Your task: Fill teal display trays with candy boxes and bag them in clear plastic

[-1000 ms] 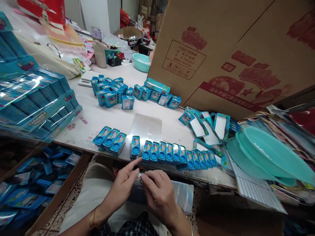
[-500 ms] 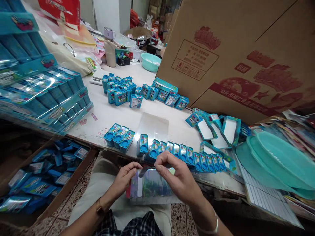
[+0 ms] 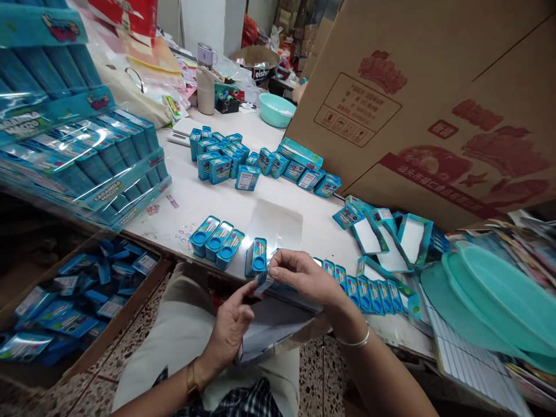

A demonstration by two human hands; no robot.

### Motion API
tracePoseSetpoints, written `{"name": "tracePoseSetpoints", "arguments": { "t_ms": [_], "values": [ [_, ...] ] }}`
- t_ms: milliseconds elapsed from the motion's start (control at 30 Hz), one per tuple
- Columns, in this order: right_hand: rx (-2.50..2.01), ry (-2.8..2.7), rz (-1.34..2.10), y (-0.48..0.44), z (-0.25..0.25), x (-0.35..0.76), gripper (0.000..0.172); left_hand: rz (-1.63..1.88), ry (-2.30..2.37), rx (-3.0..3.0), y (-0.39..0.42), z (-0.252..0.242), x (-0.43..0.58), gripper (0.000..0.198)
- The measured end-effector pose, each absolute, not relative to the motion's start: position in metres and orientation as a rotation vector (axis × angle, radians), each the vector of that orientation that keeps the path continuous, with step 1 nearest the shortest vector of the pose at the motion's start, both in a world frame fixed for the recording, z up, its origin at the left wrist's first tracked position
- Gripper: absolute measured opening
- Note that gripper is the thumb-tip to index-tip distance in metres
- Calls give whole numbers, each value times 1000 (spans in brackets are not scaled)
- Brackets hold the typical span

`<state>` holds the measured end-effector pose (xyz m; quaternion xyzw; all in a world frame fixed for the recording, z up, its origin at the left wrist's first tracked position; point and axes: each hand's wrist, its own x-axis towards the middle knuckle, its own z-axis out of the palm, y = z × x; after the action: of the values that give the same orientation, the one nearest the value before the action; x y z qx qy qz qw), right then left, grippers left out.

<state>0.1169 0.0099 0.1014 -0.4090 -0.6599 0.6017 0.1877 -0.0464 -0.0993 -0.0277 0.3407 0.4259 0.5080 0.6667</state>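
Observation:
My left hand [image 3: 234, 321] is at the left edge of a clear plastic sheet or bag [image 3: 282, 324] over my lap, its index finger stretched to a small pale strip [image 3: 263, 285]. Above it, my right hand [image 3: 304, 278] pinches the strip's upper end between thumb and fingertips. Just beyond the fingertips a single blue box [image 3: 256, 256] stands at the table's front edge. Three more blue boxes [image 3: 217, 242] are grouped to its left. A row of blue boxes [image 3: 373, 294] runs to the right, partly hidden by my right hand.
Packed blue displays [image 3: 87, 162] are stacked at left, above a carton of blue packets [image 3: 87, 301]. Several blue boxes [image 3: 221, 168] stand farther back. A large cardboard box [image 3: 425, 104] and teal basins [image 3: 499, 295] occupy the right. A clear sheet [image 3: 278, 223] lies mid-table.
Both hands have come closer together at the pale strip. The plastic in my lap has tilted. My right hand now covers more of the row, and the view has shifted slightly.

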Motion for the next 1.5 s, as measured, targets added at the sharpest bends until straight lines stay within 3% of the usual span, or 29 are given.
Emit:
{"name": "tracePoseSetpoints", "arguments": {
  "t_ms": [167, 367, 500, 767, 1167, 1500],
  "values": [
    [-1186, -2028, 1519, 18, 95, 111, 14, 1122, 992, 749, -84, -21, -45, 40],
    [-1276, -2209, 997, 23, 85, 101, 11, 1207, 1191, 879, -71, -16, -41, 34],
    [-1211, -2240, 785, 24, 77, 98, 9, 1248, 1259, 914, -72, -19, -39, 33],
    [-1184, -2275, 713, 33, 63, 98, 10, 1249, 1320, 920, -65, -26, -34, 36],
    [-1210, -2255, 842, 44, 52, 93, 11, 1241, 1329, 934, -51, -42, -34, 35],
    [-1180, -2151, 994, 59, 50, 94, 18, 1220, 1394, 1006, -40, -59, -40, 48]
  ]
}}
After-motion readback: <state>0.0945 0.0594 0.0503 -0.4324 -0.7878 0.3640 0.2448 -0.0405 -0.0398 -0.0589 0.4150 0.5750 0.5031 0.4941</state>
